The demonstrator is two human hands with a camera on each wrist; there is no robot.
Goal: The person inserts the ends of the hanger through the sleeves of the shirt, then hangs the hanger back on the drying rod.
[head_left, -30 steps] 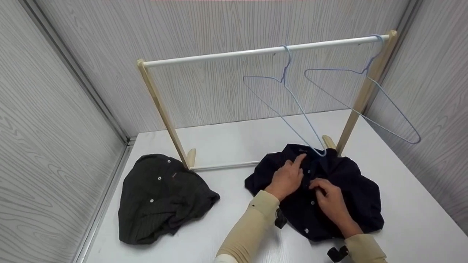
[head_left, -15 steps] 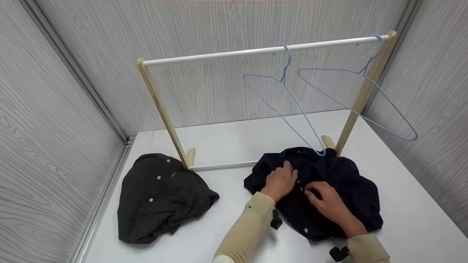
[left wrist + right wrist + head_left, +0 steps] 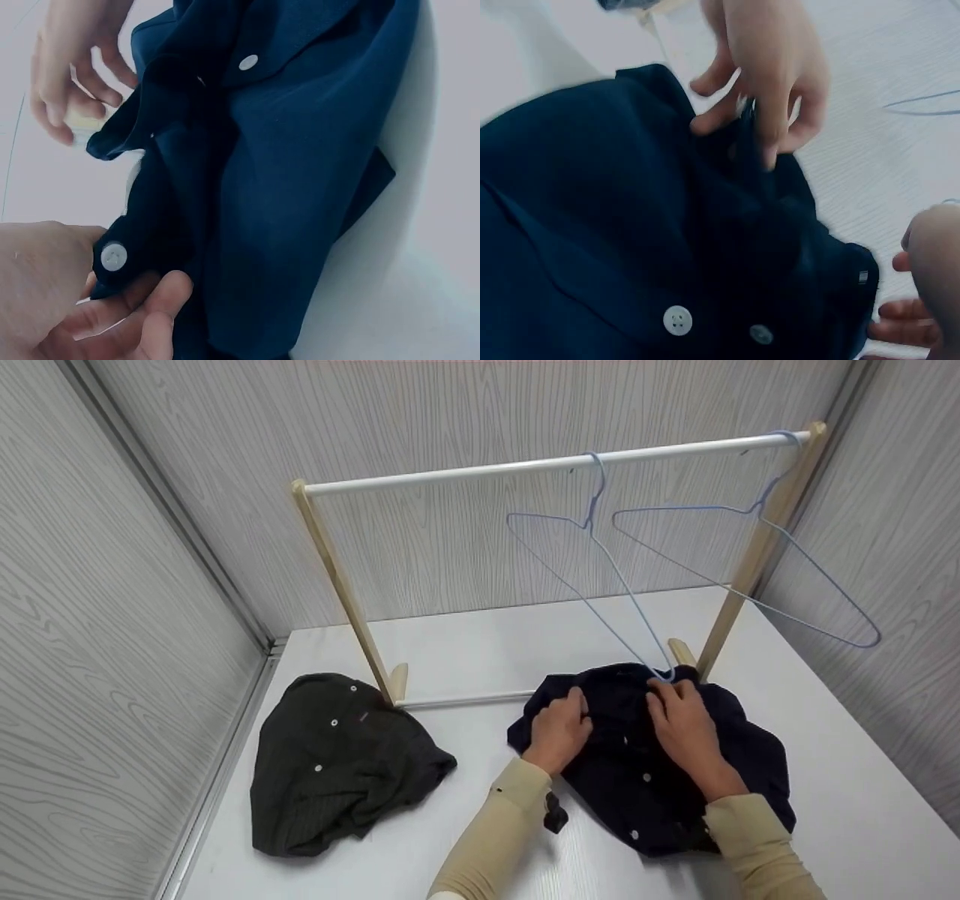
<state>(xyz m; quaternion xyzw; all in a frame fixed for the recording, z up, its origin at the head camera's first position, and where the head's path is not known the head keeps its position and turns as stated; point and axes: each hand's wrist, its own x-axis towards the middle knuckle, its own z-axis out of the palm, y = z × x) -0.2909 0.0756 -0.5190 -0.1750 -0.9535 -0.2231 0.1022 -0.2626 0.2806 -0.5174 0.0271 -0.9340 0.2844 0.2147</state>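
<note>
A navy buttoned shirt lies crumpled on the white table, at the foot of a rack. At the shirt's collar, my left hand pinches the fabric between thumb and fingers; in the left wrist view a white button sits beside those fingertips. My right hand is at the right part of the collar, close to the lower corner of a blue wire hanger. Its fingers are loosely bent, with nothing visibly held. In the right wrist view the collar edge with a small label lies near them.
The hanger and a second blue wire hanger hang from the white bar of the wooden-post rack. A dark green shirt lies on the table at left. Grey wood-grain walls enclose the table.
My right hand has left the button placket and moved up and right to the collar near the hanger corner. My left hand has shifted slightly left and down, with its index finger now bent.
</note>
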